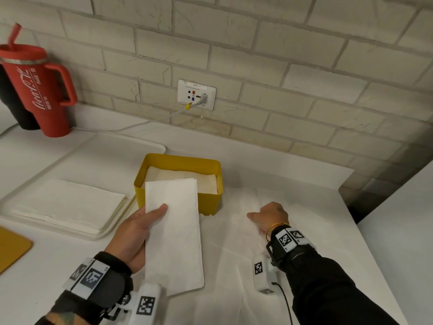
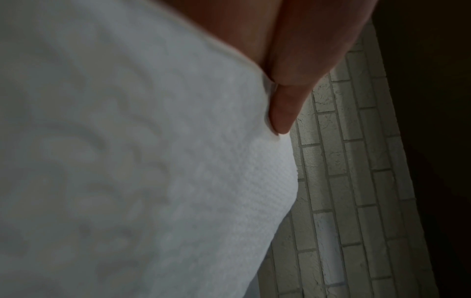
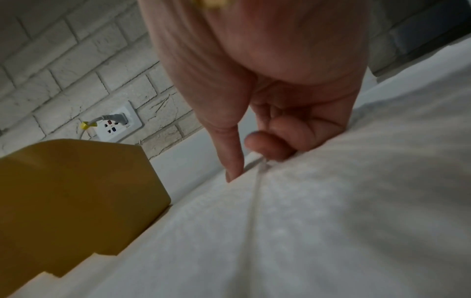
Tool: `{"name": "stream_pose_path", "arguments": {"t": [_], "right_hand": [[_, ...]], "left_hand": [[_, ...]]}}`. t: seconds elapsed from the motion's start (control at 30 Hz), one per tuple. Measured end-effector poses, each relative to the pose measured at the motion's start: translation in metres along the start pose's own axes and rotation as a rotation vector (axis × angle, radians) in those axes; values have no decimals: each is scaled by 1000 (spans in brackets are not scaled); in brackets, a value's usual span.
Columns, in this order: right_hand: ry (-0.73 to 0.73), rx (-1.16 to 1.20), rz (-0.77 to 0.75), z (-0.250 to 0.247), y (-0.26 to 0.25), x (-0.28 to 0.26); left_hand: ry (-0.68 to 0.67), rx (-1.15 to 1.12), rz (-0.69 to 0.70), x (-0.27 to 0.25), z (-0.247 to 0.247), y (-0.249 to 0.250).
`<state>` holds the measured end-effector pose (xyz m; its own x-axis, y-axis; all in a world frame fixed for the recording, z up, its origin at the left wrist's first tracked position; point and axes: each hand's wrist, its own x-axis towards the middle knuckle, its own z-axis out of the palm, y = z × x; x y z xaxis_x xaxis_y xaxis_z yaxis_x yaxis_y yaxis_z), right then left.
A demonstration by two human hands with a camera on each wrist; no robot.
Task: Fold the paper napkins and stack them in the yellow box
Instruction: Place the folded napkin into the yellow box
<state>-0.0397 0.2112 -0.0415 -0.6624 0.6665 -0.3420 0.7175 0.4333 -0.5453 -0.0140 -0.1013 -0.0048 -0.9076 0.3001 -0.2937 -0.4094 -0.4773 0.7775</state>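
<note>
In the head view one yellow box (image 1: 179, 200) stands on the white counter (image 1: 46, 266) with folded white napkins (image 1: 206, 181) stacked inside it, their number not countable. The left hand (image 1: 134, 233) holds one folded napkin (image 1: 174, 233) just in front of the box, thumb on top and fingers hidden beneath, its far end overlapping the box's near wall. The right hand (image 1: 269, 216) rests with curled fingers on an unfolded napkin (image 1: 246, 254) spread flat beside the box. To the left a white tray (image 1: 112, 231) carries one stack of flat napkins (image 1: 68, 205). One red tumbler (image 1: 39, 87) with a straw bears "Coca-Cola" in white script; the wall socket (image 1: 196, 94) has a small label too fine to read. In the left wrist view the thumb (image 2: 288, 104) presses on the folded napkin (image 2: 140, 161), which fills most of the picture. In the right wrist view the right hand (image 3: 267, 131) pinches a raised crease of the unfolded napkin (image 3: 305, 221) between thumb and curled fingers, with the yellow box (image 3: 76, 191) just beside the napkin.
</note>
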Motion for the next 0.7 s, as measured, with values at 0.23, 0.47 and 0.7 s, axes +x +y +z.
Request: {"name": "stream_pose_path", "arguments": {"t": [0.23, 0.47, 0.7], "right_hand": [[-7, 116, -18, -3, -3, -8], [-14, 499, -241, -12, -8, -21], [-212, 908, -505, -76, -33, -81]], "left_hand": [[-13, -13, -18, -5, -3, -1], [-20, 7, 3, -2, 1, 1], [-32, 17, -7, 1, 3, -2]]}}
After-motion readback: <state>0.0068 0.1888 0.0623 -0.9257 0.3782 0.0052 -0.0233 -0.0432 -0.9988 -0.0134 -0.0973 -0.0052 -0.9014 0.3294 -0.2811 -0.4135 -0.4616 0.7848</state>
